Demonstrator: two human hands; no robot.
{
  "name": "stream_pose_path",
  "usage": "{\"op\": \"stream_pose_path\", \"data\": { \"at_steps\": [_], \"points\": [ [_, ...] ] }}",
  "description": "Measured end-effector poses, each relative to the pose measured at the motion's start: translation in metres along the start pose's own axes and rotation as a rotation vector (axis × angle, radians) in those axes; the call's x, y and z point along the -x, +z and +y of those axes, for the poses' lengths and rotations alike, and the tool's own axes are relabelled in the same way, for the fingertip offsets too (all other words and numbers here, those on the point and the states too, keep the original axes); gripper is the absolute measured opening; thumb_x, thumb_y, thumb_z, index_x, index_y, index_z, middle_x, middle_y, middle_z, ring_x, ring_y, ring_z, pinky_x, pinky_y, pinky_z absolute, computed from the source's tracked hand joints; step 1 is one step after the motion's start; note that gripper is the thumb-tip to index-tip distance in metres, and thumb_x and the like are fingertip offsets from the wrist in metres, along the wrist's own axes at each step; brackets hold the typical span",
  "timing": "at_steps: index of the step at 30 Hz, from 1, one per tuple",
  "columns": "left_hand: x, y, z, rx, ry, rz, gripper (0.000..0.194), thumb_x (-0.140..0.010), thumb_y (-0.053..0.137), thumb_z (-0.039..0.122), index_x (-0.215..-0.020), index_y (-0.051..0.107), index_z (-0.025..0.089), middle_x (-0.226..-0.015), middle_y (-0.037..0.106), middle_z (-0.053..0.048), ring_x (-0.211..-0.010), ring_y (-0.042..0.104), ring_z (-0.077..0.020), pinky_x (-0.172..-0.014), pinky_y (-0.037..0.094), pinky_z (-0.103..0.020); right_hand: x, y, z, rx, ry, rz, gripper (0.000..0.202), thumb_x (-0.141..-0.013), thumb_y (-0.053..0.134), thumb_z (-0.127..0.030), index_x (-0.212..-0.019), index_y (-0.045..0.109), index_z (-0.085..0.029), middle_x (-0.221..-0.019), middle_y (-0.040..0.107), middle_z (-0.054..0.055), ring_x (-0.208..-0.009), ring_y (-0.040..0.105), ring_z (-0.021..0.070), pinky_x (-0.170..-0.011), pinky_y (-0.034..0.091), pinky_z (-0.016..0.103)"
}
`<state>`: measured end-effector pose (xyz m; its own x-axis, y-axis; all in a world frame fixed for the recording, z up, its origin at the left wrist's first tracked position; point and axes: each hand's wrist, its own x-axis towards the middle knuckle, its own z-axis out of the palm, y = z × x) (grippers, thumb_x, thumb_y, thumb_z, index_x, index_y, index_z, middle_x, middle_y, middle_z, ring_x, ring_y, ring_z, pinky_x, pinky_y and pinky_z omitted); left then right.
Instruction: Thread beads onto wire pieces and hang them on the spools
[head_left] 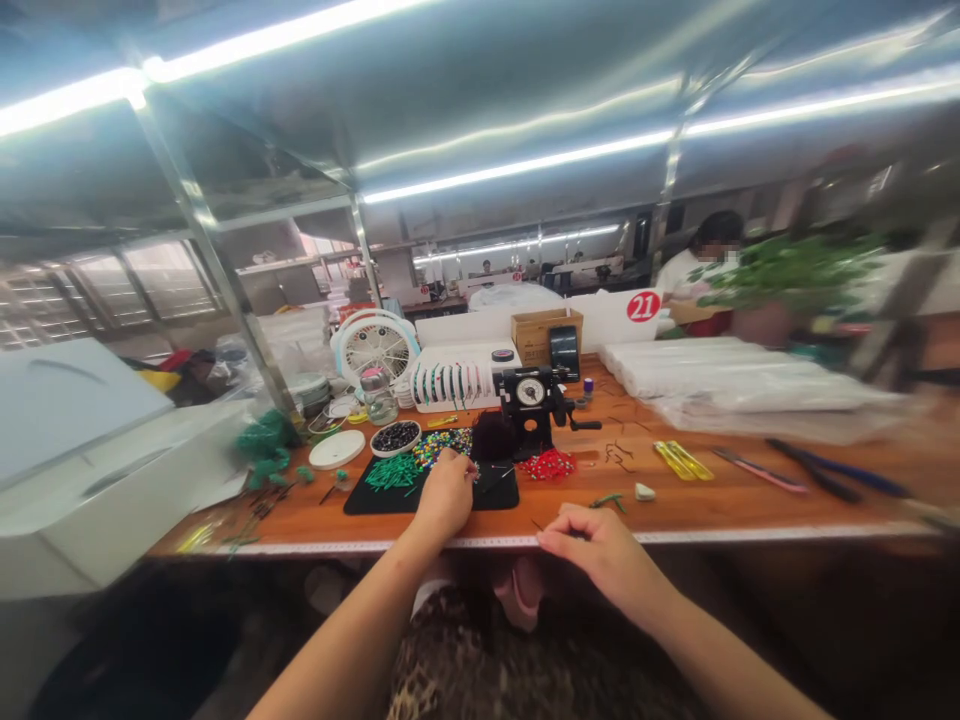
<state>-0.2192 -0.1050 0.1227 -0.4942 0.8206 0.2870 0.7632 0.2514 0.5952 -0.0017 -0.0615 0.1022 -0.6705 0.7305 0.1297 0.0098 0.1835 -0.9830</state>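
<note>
The left hand [448, 492] is covering part of the black mat [491, 497], its fingertips sitting just beside the multicoloured beads [441, 446], and one cannot tell whether they are gripping any; the right hand [604, 548] is curling near the front edge of the table [697, 512], its pinch being too unclear to tell; green pieces [391, 473] are lying beside the beads, red pieces [547, 464] near the cranked machine [517, 398]

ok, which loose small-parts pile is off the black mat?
The red pile, on the wooden tabletop by the crank machine; the green pile and multicoloured pile both lie on the black mat.
</note>
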Motion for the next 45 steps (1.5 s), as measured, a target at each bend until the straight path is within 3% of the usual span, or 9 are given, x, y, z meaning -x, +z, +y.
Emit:
{"op": "stream_pose_path", "data": {
  "at_steps": [2, 7, 11, 15, 22, 28, 45],
  "points": [
    [-0.001, 0.002, 0.001, 0.171, -0.037, 0.060, 0.010, -0.078, 0.053, 0.011, -0.075, 0.060, 0.018, -0.091, 0.058, -0.007, -0.093, 0.056, -0.0204, -0.086, 0.042, -0.034, -0.002, 0.003, -0.001, -0.016, -0.007, 0.005, 0.022, -0.071, 0.064, -0.037, -0.059, 0.063, -0.019, -0.055, 0.059, -0.001, -0.055, 0.053, 0.0147, -0.054, 0.038, 0.025],
    [0.002, 0.016, 0.012, 0.684, -0.235, 0.079, 0.006, -0.080, 0.055, 0.021, -0.075, 0.055, 0.016, -0.068, 0.059, -0.003, -0.066, 0.062, -0.0155, -0.059, 0.051, -0.027, -0.015, 0.011, -0.002, -0.013, -0.012, 0.064, 0.022, -0.069, 0.066, -0.036, -0.058, 0.064, -0.017, -0.057, 0.057, -0.002, -0.058, 0.049, 0.0133, -0.058, 0.036, 0.025],
    [0.019, 0.025, 0.027, 1.014, -0.328, 0.042, 0.014, -0.070, 0.069, 0.021, -0.071, 0.057, 0.014, -0.064, 0.059, -0.003, -0.061, 0.062, -0.0127, -0.060, 0.052, -0.024, -0.023, 0.017, -0.003, -0.048, 0.005, 0.116, 0.023, -0.067, 0.066, -0.037, -0.058, 0.064, -0.016, -0.052, 0.052, -0.004, -0.054, 0.043, 0.0119, -0.056, 0.033, 0.025],
    [0.039, 0.028, 0.038, 1.184, -0.320, 0.016, 0.019, -0.063, 0.075, 0.023, -0.070, 0.060, 0.014, -0.067, 0.064, -0.003, -0.066, 0.064, -0.0136, -0.065, 0.052, -0.024, -0.020, 0.023, -0.007, -0.094, 0.006, 0.169, 0.020, -0.066, 0.068, -0.036, -0.059, 0.068, -0.017, -0.058, 0.054, -0.002, -0.059, 0.047, 0.0133, -0.059, 0.035, 0.026],
    [0.057, 0.024, 0.041, 1.176, -0.203, 0.066, 0.028, -0.065, 0.075, 0.027, -0.081, 0.057, 0.016, -0.073, 0.070, -0.003, -0.072, 0.068, -0.0172, -0.073, 0.053, -0.029, -0.011, 0.034, -0.018, -0.374, 0.046, 0.162, 0.022, -0.064, 0.071, -0.035, -0.056, 0.066, -0.016, -0.056, 0.059, 0.000, -0.065, 0.054, 0.0160, -0.067, 0.041, 0.027],
    [0.061, 0.022, 0.044, 1.166, -0.114, 0.114, 0.034, -0.067, 0.074, 0.026, -0.076, 0.042, 0.020, -0.075, 0.071, -0.003, -0.076, 0.069, -0.0211, -0.076, 0.053, -0.036, -0.010, 0.037, -0.018, -0.401, 0.068, 0.186, 0.022, -0.063, 0.072, -0.034, -0.054, 0.063, -0.016, -0.054, 0.058, 0.000, -0.067, 0.055, 0.0175, -0.063, 0.041, 0.027],
    [0.066, 0.029, 0.040, 0.965, 0.050, 0.216, 0.025, -0.072, 0.067, 0.020, -0.076, 0.043, 0.020, -0.075, 0.071, -0.004, -0.076, 0.069, -0.0197, -0.073, 0.054, -0.034, -0.011, 0.037, -0.020, -0.370, 0.081, 0.209, 0.020, -0.062, 0.069, -0.030, -0.051, 0.062, -0.015, -0.050, 0.054, -0.002, -0.053, 0.045, 0.0115, -0.054, 0.034, 0.025]
  ]
}}
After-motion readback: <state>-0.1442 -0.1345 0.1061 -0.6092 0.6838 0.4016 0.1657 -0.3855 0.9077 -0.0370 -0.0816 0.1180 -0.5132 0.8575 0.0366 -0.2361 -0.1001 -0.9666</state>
